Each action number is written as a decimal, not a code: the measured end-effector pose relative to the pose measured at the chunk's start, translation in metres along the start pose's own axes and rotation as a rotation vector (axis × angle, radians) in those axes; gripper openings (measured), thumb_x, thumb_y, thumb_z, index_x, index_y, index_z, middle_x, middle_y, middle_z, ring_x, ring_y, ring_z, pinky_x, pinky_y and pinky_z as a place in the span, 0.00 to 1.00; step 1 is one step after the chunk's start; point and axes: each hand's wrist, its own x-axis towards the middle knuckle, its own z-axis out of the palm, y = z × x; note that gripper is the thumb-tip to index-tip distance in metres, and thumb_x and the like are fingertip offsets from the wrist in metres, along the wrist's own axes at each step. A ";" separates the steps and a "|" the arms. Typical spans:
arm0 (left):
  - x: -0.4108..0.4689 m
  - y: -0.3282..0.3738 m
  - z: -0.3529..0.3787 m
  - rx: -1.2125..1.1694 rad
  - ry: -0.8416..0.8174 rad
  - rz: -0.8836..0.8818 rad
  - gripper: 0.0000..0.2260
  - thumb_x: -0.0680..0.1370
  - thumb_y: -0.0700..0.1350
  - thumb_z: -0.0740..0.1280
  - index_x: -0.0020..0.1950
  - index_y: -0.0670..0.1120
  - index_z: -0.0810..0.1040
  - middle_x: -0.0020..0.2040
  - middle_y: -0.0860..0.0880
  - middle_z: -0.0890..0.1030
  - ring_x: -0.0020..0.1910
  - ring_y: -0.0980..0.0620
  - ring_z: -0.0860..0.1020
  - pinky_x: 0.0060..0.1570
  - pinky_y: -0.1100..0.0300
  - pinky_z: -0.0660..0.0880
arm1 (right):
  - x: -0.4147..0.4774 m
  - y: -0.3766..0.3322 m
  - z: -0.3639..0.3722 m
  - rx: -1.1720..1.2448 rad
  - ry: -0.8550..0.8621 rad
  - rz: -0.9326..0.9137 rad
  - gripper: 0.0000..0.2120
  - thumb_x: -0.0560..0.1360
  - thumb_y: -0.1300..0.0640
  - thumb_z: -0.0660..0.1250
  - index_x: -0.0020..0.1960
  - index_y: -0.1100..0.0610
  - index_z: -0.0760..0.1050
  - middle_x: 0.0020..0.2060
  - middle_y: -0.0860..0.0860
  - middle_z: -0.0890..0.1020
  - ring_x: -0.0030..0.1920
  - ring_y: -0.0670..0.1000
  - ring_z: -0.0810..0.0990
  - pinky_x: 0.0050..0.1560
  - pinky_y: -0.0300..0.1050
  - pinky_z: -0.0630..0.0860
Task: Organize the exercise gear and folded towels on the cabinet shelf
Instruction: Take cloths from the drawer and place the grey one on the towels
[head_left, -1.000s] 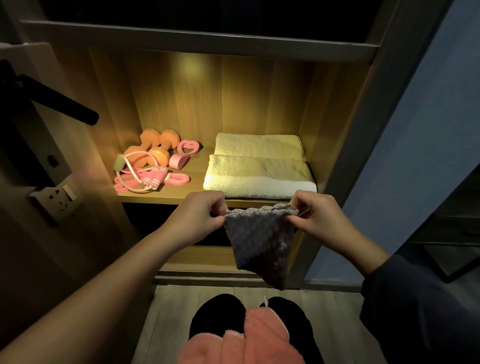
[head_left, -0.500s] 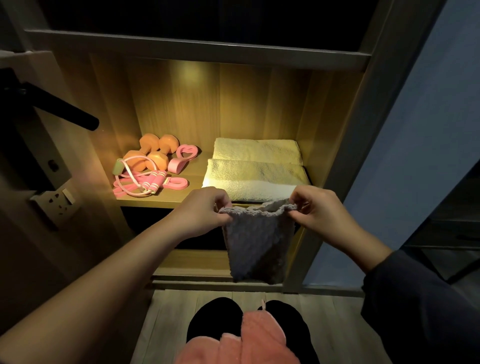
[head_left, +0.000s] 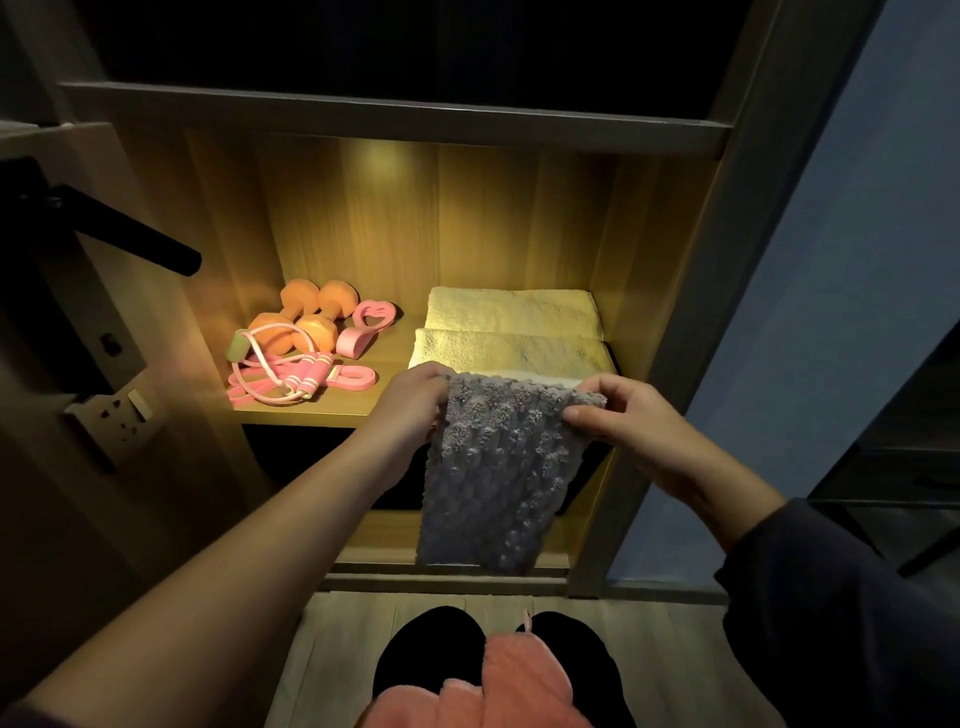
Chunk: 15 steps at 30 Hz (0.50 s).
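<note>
Cabinet (head_left: 675, 291): wooden and lit from inside, with one open compartment facing the person.
Shelf (head_left: 311, 413): exercise gear sits on its left half and towels on its right half.
Cream towels (head_left: 511, 332): folded and showing two tiers; they fill the right half, long sides running left to right.
Grey towel (head_left: 493, 467): the piece in hand, nubbly. Its top edge is stretched left to right at the shelf's front lip, crossing the cream towels' near edge in this view, and the rest hangs straight down below the shelf.
Left hand (head_left: 410, 405): fingers are curled round the grey towel's top left corner.
Right hand (head_left: 623, 421): thumb and fingertips pinch the top right corner.
What the move turns on: the cream towels lie straight ahead of the fingers, just beyond them and slightly higher. The held edge already runs parallel to their long side, and both hands look equally near, so the move is probably a lift forward with no turning. The hanging length looks likely to need folding or gathering first.
Dumbbells (head_left: 306, 317): an orange pair at the back left.
Jump rope (head_left: 280, 374): pink and coiled in front of the dumbbells, beside a flat pink band (head_left: 353, 376).
Heart-shaped ring (head_left: 371, 322): pink, just right of the dumbbells.
Pink cloth (head_left: 498, 686): at the bottom edge of the view; I cannot tell what it rests on.
</note>
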 end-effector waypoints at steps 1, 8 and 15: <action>0.001 -0.001 0.006 -0.030 0.017 -0.024 0.09 0.78 0.36 0.58 0.49 0.38 0.78 0.44 0.41 0.77 0.43 0.46 0.74 0.44 0.52 0.66 | 0.001 0.002 0.003 0.085 -0.010 0.023 0.05 0.77 0.63 0.67 0.43 0.57 0.74 0.37 0.49 0.81 0.38 0.45 0.81 0.39 0.37 0.78; 0.010 0.003 0.027 -0.363 0.084 -0.153 0.10 0.78 0.45 0.58 0.43 0.43 0.76 0.41 0.44 0.79 0.43 0.45 0.77 0.46 0.54 0.70 | 0.010 0.008 0.015 0.267 0.080 0.045 0.07 0.79 0.57 0.65 0.54 0.60 0.74 0.42 0.52 0.85 0.42 0.51 0.85 0.41 0.45 0.81; 0.012 -0.010 0.025 -0.224 -0.069 -0.052 0.11 0.75 0.47 0.72 0.50 0.40 0.80 0.42 0.47 0.86 0.39 0.53 0.82 0.43 0.56 0.76 | 0.020 0.019 0.011 0.449 0.218 0.133 0.14 0.76 0.53 0.69 0.55 0.62 0.77 0.48 0.57 0.86 0.47 0.54 0.86 0.44 0.47 0.81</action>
